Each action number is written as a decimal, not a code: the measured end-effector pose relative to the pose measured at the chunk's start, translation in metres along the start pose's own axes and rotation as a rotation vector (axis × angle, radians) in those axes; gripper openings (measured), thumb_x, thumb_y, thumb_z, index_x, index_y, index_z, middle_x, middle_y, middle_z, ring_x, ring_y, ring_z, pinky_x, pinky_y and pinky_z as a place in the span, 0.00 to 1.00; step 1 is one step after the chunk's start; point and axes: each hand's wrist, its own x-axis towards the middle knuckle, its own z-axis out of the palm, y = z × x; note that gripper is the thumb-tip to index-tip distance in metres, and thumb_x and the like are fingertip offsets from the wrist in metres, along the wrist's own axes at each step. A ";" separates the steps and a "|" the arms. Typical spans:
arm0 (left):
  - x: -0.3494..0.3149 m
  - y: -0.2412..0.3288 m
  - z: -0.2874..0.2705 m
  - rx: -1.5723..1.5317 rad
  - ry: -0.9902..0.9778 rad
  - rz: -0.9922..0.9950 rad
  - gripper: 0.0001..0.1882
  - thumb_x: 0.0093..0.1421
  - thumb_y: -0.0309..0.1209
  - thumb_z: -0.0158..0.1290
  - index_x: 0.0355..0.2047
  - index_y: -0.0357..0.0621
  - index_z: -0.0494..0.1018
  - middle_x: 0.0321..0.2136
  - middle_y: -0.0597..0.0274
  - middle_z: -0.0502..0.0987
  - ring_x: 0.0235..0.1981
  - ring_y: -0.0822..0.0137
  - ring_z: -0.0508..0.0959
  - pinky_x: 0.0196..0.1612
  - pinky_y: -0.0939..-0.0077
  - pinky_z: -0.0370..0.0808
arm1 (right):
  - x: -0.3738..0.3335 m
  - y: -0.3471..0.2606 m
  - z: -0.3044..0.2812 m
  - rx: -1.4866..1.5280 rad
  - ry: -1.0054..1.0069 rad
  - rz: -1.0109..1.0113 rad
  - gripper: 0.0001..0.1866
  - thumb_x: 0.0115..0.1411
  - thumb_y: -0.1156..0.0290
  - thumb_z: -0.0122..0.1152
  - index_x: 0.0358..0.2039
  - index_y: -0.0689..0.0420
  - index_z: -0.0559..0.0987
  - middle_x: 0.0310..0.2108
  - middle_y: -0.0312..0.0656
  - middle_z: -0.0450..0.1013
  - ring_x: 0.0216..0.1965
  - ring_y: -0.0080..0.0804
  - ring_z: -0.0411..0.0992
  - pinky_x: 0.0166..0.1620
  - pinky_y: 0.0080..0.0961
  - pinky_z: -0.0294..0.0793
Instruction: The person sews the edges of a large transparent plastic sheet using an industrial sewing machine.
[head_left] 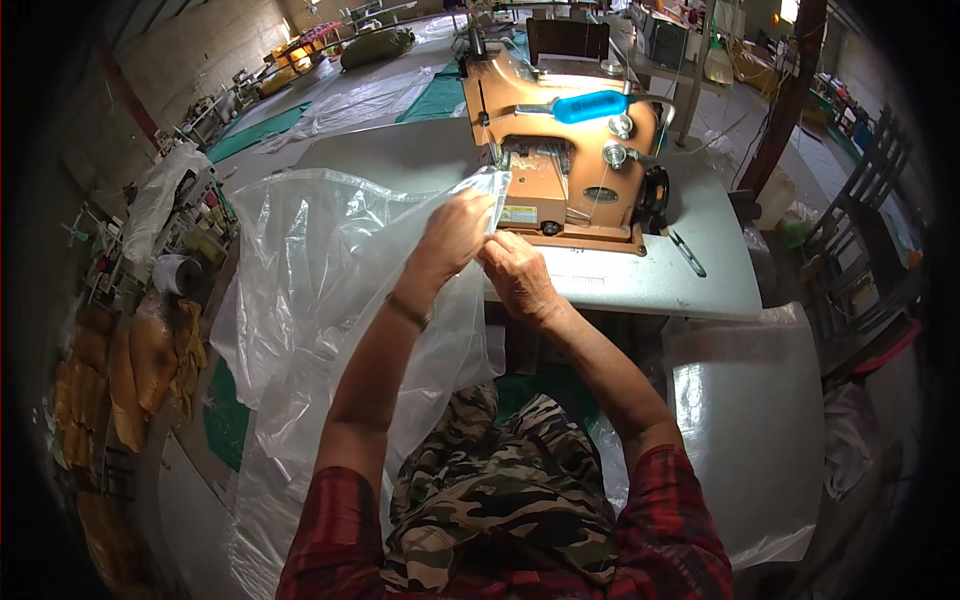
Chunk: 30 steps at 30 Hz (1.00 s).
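An orange sewing machine point(610, 180) stands on a pale worktable point(680, 285). A large clear plastic sheet point(330, 240) spreads over the table's left part and hangs down past its front edge toward my lap. Close to the needle area, my left hand point(460, 232) grips the sheet's upper edge with its fingers closed. My right hand point(517, 270) is just beside and below it, fingers pinched on the same edge. The fingertips are partly hidden by the hands and the folds of plastic.
Thread snips point(687, 254) lie on the table right of the machine. A blue tool-like piece point(590, 106) is fixed across the machine's top. Another plastic sheet point(745, 400) hangs at the right, near a dark chair point(865, 230). Orange-brown bundles point(150, 350) fill the left side.
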 end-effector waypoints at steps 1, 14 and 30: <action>0.008 -0.012 0.014 0.008 0.045 0.015 0.12 0.61 0.29 0.51 0.42 0.37 0.75 0.39 0.44 0.76 0.42 0.44 0.76 0.45 0.55 0.74 | 0.001 -0.003 0.002 0.004 -0.002 -0.015 0.06 0.56 0.76 0.61 0.31 0.60 0.72 0.30 0.45 0.70 0.32 0.44 0.72 0.36 0.35 0.73; 0.038 -0.022 0.037 0.132 -0.057 -0.252 0.18 0.57 0.28 0.47 0.48 0.38 0.75 0.42 0.40 0.76 0.44 0.40 0.77 0.48 0.52 0.74 | -0.003 0.012 -0.007 0.038 -0.067 -0.114 0.07 0.54 0.78 0.63 0.32 0.61 0.74 0.35 0.45 0.74 0.38 0.43 0.75 0.41 0.33 0.76; 0.034 -0.072 0.055 -0.556 0.057 -0.409 0.15 0.65 0.34 0.47 0.39 0.37 0.79 0.14 0.59 0.72 0.11 0.72 0.70 0.19 0.71 0.70 | 0.045 0.029 0.007 -0.415 -0.436 0.555 0.28 0.61 0.70 0.52 0.60 0.68 0.63 0.26 0.53 0.79 0.29 0.48 0.80 0.33 0.43 0.77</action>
